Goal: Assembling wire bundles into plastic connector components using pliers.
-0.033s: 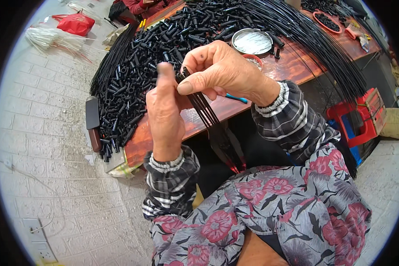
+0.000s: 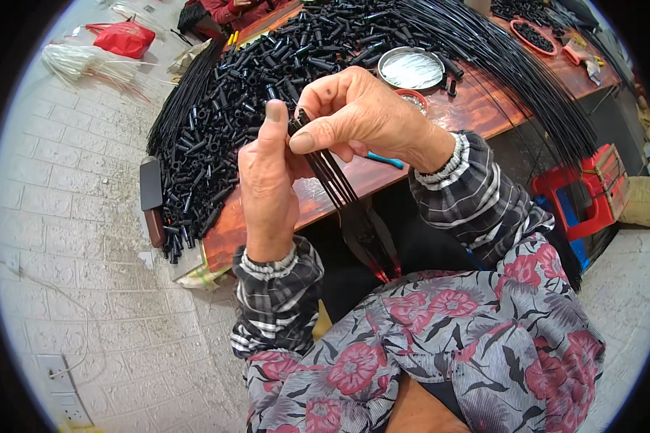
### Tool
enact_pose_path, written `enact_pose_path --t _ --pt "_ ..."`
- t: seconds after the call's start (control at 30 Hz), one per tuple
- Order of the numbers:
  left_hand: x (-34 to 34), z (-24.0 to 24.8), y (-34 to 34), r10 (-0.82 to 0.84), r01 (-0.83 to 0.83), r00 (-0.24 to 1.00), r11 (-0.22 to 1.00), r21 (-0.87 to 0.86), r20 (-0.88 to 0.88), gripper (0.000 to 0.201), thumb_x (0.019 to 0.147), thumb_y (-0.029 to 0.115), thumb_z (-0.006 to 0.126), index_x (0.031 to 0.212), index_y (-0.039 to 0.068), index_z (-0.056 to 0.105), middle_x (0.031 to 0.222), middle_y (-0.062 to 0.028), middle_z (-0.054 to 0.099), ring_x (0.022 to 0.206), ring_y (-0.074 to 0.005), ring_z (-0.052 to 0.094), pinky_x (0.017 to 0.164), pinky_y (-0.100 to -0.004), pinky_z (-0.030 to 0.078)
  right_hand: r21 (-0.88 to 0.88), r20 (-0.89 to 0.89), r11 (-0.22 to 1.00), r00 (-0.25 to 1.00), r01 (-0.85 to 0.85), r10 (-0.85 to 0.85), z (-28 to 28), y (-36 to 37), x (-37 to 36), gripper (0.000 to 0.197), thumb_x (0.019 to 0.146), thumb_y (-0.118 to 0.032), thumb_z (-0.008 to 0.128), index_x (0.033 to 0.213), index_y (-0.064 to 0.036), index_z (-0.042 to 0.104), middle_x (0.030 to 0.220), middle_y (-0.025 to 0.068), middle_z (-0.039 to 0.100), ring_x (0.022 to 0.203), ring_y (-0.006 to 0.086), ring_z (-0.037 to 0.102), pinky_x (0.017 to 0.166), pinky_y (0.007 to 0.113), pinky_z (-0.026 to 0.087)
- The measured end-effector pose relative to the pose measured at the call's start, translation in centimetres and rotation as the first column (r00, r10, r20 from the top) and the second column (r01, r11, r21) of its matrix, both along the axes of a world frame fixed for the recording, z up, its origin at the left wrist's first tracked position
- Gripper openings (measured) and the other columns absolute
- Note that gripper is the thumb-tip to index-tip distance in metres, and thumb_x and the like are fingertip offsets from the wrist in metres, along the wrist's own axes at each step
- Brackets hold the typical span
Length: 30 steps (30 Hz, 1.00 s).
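Note:
Several thin black rods (image 2: 334,180) run as a bundle from between my hands down toward my lap. My right hand (image 2: 383,119) is closed, pinching the rods' upper ends between thumb and bent fingers. Beside them, my left hand (image 2: 266,184) is around the bundle with its thumb raised; its other fingers are mostly hidden. Behind both hands spreads a big heap of short black tubular parts (image 2: 217,123) on the reddish wooden table (image 2: 227,234). A blue-tipped tool (image 2: 386,160) shows just below my right hand, partly hidden by it.
A round metal tin (image 2: 412,67) holds something whitish, beside a small red-rimmed bowl (image 2: 414,97). Long black rods (image 2: 513,76) hang over the right table edge near a red stool (image 2: 592,189). A cleaver (image 2: 152,198) lies at the left corner. Another person's red sleeve (image 2: 231,11) shows at the back.
My left thumb, blurred a moment before, is now sharp and upright, with that hand barely shifted. My right hand and the rods look the same.

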<state>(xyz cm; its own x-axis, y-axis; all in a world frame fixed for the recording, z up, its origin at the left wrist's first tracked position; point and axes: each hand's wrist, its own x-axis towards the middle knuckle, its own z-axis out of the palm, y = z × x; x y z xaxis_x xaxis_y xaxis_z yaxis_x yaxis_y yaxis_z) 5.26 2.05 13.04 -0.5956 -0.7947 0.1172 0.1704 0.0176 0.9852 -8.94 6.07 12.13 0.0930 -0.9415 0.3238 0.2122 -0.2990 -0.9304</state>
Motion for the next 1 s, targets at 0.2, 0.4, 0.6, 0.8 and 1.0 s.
enact_pose_path --t 0.2,0.4,0.6,0.8,1.0 --pt "0.4 0.8 -0.4 0.135 -0.127 0.964 0.991 0.051 -0.228 0.013 0.083 0.013 0.052 0.077 0.003 0.058 0.064 0.0015 0.052 0.057 -0.006 0.05 0.05 -0.0195 0.04 -0.366 -0.051 0.832 0.883 0.418 -0.466 -0.9 -1.1 2.3 0.022 0.066 -0.008 0.073 0.063 -0.0037 0.051 0.054 -0.0018 0.051 0.046 0.0001 0.045 0.039 0.015 0.031" --pt "0.7 0.3 -0.9 0.176 -0.077 0.893 0.967 0.244 -0.414 0.014 0.086 0.011 0.051 0.076 0.004 0.056 0.066 0.0009 0.054 0.058 -0.0065 0.05 0.053 -0.0202 0.04 -0.314 -0.024 0.748 0.783 0.585 -0.622 -1.1 -0.9 4.1 0.019 0.067 -0.007 0.072 0.066 -0.0015 0.053 0.058 -0.0011 0.054 0.05 0.0019 0.047 0.043 0.016 0.036" --pt "1.0 0.0 -1.4 0.061 0.005 0.929 0.984 0.176 -0.366 0.018 0.086 0.017 0.052 0.076 0.003 0.056 0.067 -0.0031 0.055 0.056 -0.0101 0.05 0.051 -0.0235 0.041 -0.156 0.012 0.907 0.919 0.392 -0.395 -1.1 -1.1 3.2 0.011 0.073 -0.007 0.066 0.074 0.0016 0.058 0.063 0.0028 0.058 0.056 0.0055 0.055 0.05 0.017 0.043" --pt "0.9 -0.2 -1.6 0.039 0.061 0.91 0.972 0.227 -0.412 0.02 0.087 0.019 0.051 0.079 0.002 0.056 0.069 -0.004 0.056 0.057 -0.0116 0.051 0.051 -0.0245 0.042 -0.134 0.114 0.954 0.961 0.268 -0.254 -1.1 -1.1 2.7 0.011 0.074 -0.01 0.066 0.075 -0.0007 0.06 0.062 0.0021 0.059 0.055 0.0063 0.054 0.047 0.016 0.038" --pt "1.6 0.0 -1.1 -0.022 0.156 0.898 0.95 0.271 -0.439 0.022 0.087 0.021 0.05 0.084 0.001 0.057 0.072 -0.0056 0.057 0.058 -0.0125 0.052 0.054 -0.0251 0.043 -0.107 0.107 0.994 0.993 -0.037 0.049 -1.5 -2.0 1.0 0.014 0.073 -0.012 0.068 0.072 -0.0016 0.059 0.061 0.0024 0.058 0.054 0.0067 0.054 0.045 0.016 0.036"
